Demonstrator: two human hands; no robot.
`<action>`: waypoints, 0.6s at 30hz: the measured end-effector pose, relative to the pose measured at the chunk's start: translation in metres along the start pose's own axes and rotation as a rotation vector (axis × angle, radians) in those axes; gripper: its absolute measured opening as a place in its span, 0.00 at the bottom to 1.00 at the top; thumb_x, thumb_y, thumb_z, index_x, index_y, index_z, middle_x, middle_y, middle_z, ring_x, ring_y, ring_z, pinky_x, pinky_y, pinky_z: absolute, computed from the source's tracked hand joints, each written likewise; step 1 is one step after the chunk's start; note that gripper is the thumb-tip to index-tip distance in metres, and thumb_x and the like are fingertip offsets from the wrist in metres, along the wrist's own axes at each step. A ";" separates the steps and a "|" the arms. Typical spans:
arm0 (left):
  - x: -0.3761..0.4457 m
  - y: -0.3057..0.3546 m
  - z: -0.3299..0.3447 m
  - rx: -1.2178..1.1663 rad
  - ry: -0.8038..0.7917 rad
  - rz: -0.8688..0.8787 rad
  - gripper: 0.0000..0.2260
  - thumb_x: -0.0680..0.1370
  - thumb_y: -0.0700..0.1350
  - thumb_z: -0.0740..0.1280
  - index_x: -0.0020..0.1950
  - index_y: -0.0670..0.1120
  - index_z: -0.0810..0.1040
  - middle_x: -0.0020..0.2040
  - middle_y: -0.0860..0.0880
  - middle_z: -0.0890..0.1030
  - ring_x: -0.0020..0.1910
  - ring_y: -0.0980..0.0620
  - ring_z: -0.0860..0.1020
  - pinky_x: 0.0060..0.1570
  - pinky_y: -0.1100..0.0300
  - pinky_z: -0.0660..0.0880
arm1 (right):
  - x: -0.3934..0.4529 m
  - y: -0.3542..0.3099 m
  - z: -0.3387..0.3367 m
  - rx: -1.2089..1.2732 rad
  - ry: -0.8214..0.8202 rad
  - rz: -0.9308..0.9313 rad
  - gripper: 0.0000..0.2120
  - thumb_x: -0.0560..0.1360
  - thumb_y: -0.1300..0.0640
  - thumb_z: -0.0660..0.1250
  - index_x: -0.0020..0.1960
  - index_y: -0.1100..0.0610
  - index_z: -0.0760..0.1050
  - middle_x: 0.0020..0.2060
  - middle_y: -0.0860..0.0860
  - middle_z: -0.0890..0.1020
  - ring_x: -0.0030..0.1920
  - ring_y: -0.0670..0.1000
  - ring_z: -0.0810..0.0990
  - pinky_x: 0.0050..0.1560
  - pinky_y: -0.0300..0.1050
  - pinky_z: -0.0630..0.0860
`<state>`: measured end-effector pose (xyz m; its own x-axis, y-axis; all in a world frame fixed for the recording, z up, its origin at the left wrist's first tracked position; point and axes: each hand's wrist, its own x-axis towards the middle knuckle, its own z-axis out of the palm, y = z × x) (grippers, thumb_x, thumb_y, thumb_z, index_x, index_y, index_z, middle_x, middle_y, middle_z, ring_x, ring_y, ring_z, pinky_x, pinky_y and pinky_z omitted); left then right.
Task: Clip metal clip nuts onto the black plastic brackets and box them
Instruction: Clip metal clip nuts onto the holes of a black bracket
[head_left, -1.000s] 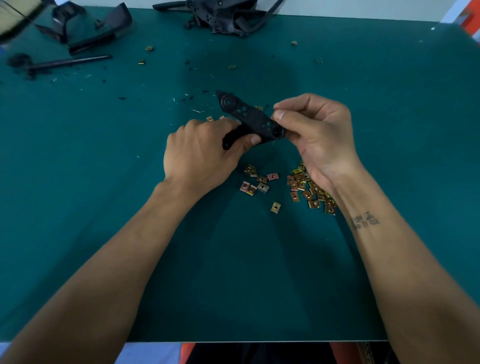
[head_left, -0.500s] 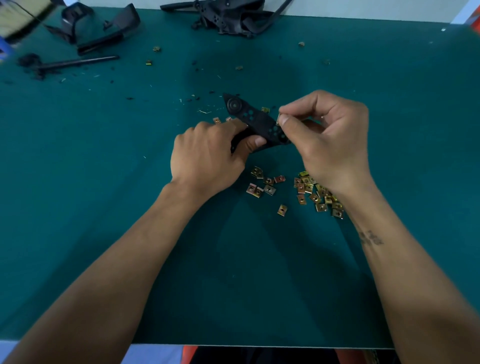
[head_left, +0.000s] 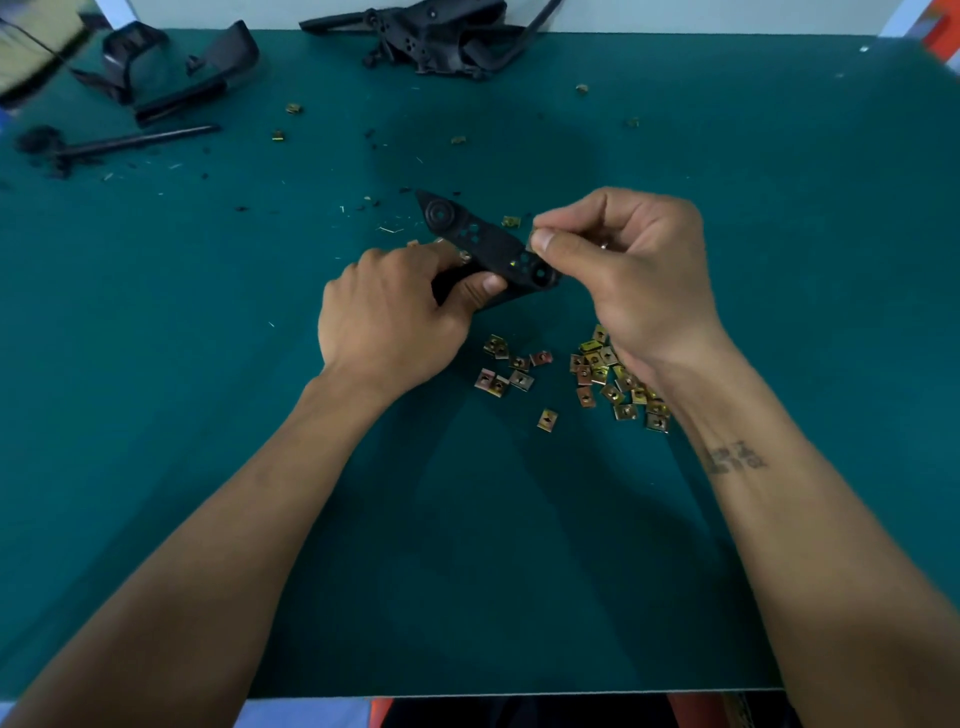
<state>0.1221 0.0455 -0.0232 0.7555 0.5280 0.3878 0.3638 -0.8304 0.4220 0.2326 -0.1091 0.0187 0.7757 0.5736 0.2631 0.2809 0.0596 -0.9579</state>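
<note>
Black plastic bracket (head_left: 483, 241) held above the green mat (head_left: 208, 415), its near end gripped by the left hand (head_left: 395, 317), while the right hand (head_left: 634, 270) pinches a clip nut (head_left: 532, 240) at its edge; loose clip nuts (head_left: 608, 374) lie just below.

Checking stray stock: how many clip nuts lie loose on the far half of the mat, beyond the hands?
5 stray clip nuts: two far left, one centre, two far right. Another lies by the bracket; hands may hide more.
</note>
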 end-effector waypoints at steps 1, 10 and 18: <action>0.000 0.000 0.000 0.004 -0.001 -0.013 0.25 0.74 0.73 0.55 0.51 0.57 0.81 0.38 0.49 0.82 0.41 0.37 0.79 0.37 0.53 0.66 | -0.001 0.002 0.004 0.032 0.044 0.013 0.09 0.72 0.66 0.75 0.40 0.54 0.84 0.35 0.46 0.86 0.38 0.46 0.82 0.45 0.41 0.79; 0.001 0.001 0.000 0.057 -0.007 -0.044 0.28 0.73 0.74 0.53 0.51 0.56 0.82 0.40 0.51 0.83 0.43 0.39 0.80 0.38 0.52 0.69 | -0.006 0.004 0.014 -0.113 0.119 -0.138 0.08 0.74 0.64 0.74 0.42 0.51 0.82 0.35 0.38 0.85 0.39 0.39 0.83 0.43 0.33 0.76; 0.000 0.002 0.000 0.053 0.016 0.009 0.24 0.76 0.73 0.54 0.54 0.60 0.81 0.40 0.49 0.83 0.42 0.37 0.80 0.38 0.51 0.70 | -0.010 0.007 0.023 0.041 0.220 -0.016 0.08 0.72 0.62 0.74 0.40 0.50 0.83 0.35 0.44 0.86 0.38 0.43 0.82 0.43 0.38 0.76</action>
<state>0.1225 0.0442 -0.0222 0.7502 0.5232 0.4042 0.3858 -0.8429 0.3750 0.2137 -0.0958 0.0068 0.8770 0.3809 0.2929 0.2745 0.1031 -0.9560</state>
